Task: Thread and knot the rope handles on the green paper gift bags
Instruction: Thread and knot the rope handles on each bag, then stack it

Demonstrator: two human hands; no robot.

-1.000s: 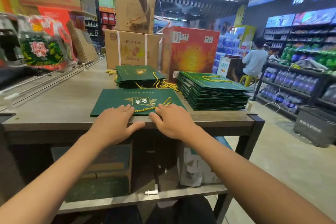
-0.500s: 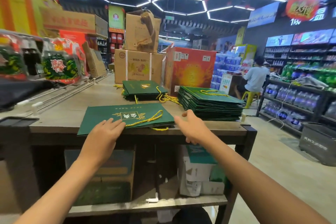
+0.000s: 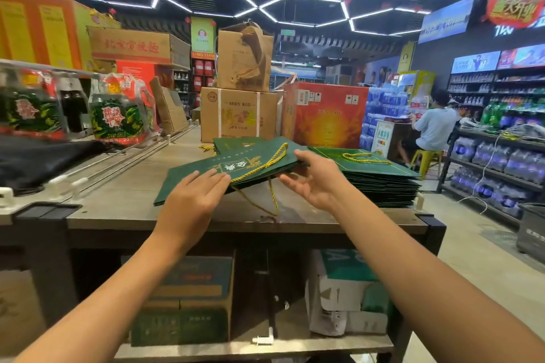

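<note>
A flat green paper gift bag (image 3: 203,174) with a gold emblem lies on the grey table (image 3: 124,200), its right side raised off the top. My left hand (image 3: 194,194) rests with straight fingers on its near edge. My right hand (image 3: 318,177) pinches the bag's right edge, thumb above and fingers beneath. One yellow rope handle (image 3: 265,163) loops across the bag's face; a second yellow rope (image 3: 272,197) hangs below it onto the table. A tall stack of green bags (image 3: 380,177) sits to the right, a smaller pile (image 3: 236,143) behind.
Cardboard boxes (image 3: 239,118) and a red carton (image 3: 327,115) line the table's far end. Packaged goods (image 3: 118,115) crowd the left side. Boxes (image 3: 188,298) fill the shelf underneath. A person (image 3: 433,127) sits at the right, near bottle shelves (image 3: 498,162).
My right hand moved from the table's front edge to the bag's right side and lifted it. The bag now tilts, and one rope hangs below it. My left hand stays on the near edge.
</note>
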